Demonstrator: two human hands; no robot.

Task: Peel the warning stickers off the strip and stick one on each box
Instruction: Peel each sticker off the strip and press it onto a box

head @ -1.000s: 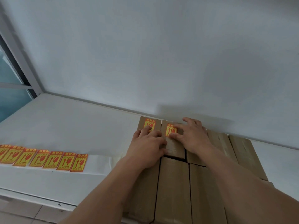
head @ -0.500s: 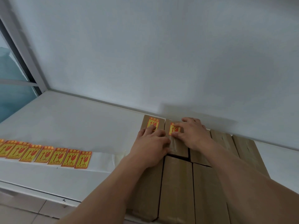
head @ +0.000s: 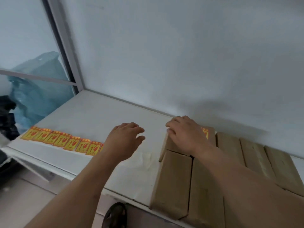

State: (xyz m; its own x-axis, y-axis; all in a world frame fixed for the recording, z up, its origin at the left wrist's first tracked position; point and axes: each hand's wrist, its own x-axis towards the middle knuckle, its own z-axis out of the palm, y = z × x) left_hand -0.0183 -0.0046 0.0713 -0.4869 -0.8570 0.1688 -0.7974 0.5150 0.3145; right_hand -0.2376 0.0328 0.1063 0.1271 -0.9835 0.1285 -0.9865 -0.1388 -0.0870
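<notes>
Cardboard boxes (head: 174,181), matte brown, rectangular; glossy yellow stickers (head: 62,141) in row.

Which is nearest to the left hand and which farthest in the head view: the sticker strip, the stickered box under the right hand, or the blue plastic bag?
1. Sticker strip: on the white table, its near end right beside the left hand.
2. Stickered box: to the right, under the right hand.
3. Blue plastic bag: far left, behind the window frame.
</notes>
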